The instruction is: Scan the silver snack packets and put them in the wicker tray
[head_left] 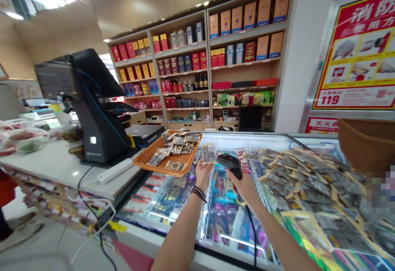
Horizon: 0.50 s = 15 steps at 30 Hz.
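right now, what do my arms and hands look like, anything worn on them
Both hands, left and right, are ungloved, and no sleeves show on the forearms. A dark brown beaded bracelet circles the left wrist.

On the left I see a dark register screen [103,110] standing on a pale bench [64,180], with bagged produce [31,137] to its left and a white power strip [115,170] near its base. At the far side, wall shelves [210,67] carry boxed goods and bottles. On the right I can make out a red and yellow poster [358,53] above a brown woven basket [367,145].
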{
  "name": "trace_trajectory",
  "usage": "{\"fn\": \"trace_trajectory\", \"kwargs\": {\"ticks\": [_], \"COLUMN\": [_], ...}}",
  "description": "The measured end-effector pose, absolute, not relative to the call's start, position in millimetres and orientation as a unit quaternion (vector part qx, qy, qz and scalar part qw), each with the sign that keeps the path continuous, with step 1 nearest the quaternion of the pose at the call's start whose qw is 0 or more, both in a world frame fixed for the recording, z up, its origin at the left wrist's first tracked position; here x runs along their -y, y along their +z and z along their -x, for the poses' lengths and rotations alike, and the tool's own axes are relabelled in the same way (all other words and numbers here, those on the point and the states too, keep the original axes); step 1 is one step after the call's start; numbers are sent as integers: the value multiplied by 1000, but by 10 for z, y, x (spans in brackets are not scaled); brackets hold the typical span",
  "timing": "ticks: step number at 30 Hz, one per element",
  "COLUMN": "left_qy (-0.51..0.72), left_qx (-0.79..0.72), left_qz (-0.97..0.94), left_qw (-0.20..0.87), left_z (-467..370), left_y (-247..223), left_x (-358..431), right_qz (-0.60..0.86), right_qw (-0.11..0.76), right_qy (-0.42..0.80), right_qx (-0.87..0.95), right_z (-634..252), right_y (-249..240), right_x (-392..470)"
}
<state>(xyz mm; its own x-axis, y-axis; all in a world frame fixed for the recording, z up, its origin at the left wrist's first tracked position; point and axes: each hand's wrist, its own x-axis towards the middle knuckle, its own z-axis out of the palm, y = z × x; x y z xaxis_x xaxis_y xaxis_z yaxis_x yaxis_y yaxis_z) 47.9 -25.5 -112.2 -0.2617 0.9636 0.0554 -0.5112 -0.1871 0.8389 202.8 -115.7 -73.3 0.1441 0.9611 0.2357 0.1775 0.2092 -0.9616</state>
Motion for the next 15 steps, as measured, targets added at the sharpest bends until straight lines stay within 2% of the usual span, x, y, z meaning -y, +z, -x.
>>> {"fn": "trace_trajectory", "kwargs": {"ticks": [15], "left_qy": [719], "left_qx": [-384], "left_qz": [-295], "left_qw": [499], "left_z": [-504], "left_y": [-1149], "left_x": [238], "right_qz": [529], "right_qw": [506], "right_qy": [343], "right_qx": [589], "right_z": [-2014], "right_y": [-841], "right_x": [1120]}}
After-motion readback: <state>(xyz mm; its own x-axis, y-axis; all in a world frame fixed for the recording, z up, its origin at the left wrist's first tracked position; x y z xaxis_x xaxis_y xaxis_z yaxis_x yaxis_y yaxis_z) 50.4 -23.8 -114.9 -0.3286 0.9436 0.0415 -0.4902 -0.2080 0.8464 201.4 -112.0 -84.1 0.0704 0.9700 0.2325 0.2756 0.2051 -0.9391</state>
